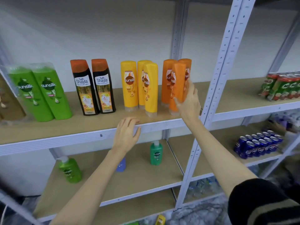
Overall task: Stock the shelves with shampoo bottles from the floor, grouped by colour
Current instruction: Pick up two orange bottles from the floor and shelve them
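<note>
Right hand (188, 101) of mine wraps the front orange bottle (177, 88), standing on the upper shelf (90, 135) against two more orange ones. My left hand (127, 133) rests open-fingered on the shelf's front edge. Yellow bottles (139, 85) stand just left, then black bottles (93, 86) and green bottles (40, 91).

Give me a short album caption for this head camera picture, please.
Right hand grips the front orange Sunsilk bottle on the upper shelf, while the left hand rests on its edge.
</note>
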`<state>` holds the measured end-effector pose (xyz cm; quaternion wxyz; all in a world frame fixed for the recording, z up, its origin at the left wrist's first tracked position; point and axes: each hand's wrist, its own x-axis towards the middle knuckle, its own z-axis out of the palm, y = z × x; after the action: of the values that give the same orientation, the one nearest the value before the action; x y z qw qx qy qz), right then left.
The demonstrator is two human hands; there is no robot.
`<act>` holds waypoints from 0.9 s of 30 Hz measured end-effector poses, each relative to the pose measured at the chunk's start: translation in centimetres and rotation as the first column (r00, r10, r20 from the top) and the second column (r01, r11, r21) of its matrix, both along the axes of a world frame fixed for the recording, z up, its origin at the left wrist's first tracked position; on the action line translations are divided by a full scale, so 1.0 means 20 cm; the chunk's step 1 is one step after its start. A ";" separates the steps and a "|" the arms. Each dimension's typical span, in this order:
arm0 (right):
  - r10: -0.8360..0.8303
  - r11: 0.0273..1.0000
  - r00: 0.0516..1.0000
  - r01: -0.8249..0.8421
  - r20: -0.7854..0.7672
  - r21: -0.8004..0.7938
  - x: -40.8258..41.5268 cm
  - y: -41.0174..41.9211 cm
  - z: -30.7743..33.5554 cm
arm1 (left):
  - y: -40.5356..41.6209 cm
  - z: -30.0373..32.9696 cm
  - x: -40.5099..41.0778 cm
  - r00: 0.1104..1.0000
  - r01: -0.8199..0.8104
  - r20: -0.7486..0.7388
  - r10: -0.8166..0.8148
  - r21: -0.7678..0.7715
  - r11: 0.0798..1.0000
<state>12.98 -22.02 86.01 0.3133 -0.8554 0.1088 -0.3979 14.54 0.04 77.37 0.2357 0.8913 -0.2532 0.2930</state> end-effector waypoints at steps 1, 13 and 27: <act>0.033 0.999 0.999 -0.033 -0.006 0.020 -0.06 0.02 -0.05 | 0.01 -0.02 -0.04 0.999 0.045 0.001 -0.045 -0.023 0.999; 0.344 0.904 0.652 -0.036 -0.676 0.426 -0.72 0.15 -1.13 | 0.28 -0.86 -0.45 0.633 -0.028 -0.761 -0.140 -0.204 0.979; 0.434 0.706 0.493 0.333 -0.754 0.625 -0.89 0.26 -3.55 | 0.42 -3.16 -0.64 0.318 -0.243 -0.947 -0.047 -0.129 0.961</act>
<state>-4.82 -16.92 14.98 0.5279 -0.7466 0.3659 0.1733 1.65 8.40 14.13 0.4295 0.8711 0.0247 -0.2368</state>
